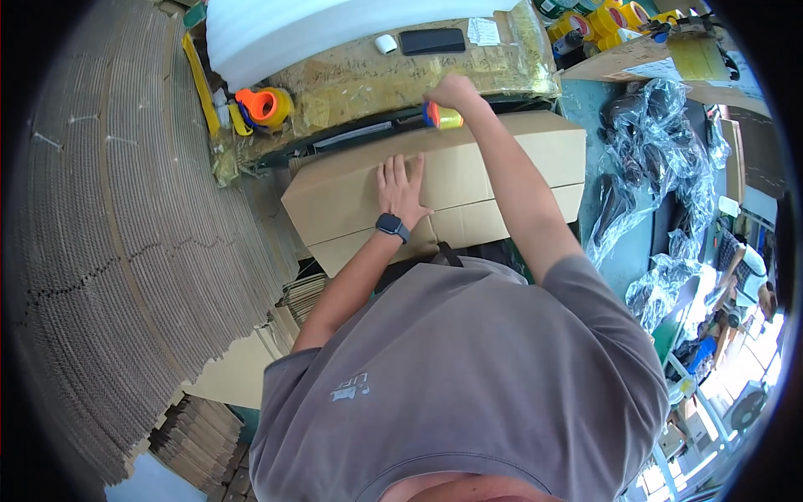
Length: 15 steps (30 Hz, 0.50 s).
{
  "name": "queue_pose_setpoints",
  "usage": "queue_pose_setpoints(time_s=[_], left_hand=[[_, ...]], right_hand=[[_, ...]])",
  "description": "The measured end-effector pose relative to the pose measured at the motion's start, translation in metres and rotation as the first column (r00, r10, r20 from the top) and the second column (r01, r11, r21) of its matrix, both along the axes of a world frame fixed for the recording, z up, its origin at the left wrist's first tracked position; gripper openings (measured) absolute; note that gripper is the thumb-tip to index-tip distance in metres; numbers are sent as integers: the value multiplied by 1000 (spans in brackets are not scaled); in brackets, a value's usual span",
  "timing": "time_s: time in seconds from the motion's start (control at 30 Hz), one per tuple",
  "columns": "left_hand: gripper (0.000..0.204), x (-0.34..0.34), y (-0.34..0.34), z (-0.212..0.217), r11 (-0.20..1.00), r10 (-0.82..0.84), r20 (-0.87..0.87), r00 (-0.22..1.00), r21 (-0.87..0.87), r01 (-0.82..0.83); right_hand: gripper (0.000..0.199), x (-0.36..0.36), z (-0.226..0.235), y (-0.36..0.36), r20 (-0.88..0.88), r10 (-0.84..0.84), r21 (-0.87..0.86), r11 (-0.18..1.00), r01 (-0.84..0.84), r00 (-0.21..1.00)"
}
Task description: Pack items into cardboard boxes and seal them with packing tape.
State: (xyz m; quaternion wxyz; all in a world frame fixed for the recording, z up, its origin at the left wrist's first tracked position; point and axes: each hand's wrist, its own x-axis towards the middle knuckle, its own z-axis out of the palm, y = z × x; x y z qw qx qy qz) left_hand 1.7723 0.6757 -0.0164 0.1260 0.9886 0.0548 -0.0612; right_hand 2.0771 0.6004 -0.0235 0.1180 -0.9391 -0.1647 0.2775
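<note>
A long brown cardboard box (523, 163) lies in front of me, its top flaps folded together along a lengthwise seam. My left hand (401, 188), with a dark watch on the wrist, rests flat on the box with fingers stretched out. Over the far edge of the box, my right hand (452, 89) is closed around a tape dispenser (446, 116) with a yellow roll and blue and orange parts. The hand hides its handle. I cannot tell whether tape touches the box.
Beyond the box stands a tape-covered workbench (351, 88) with another orange tape dispenser (264, 106), a phone (432, 41) and white foam (335, 33). Stacked flat cardboard (134, 209) fills the left. Plastic-wrapped dark items (648, 159) lie right; another person (747, 272) is farther off.
</note>
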Motion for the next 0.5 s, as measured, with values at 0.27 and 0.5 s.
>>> queue_pose_setpoints(time_s=[0.27, 0.5], left_hand=[[149, 11, 56, -40, 999, -41, -17, 999, 23, 42], [146, 58, 101, -77, 985, -144, -154, 978, 76, 157]], right_hand=[[53, -94, 41, -13, 81, 106, 141, 983, -117, 991], [43, -392, 21, -177, -8, -271, 158, 950, 269, 963]])
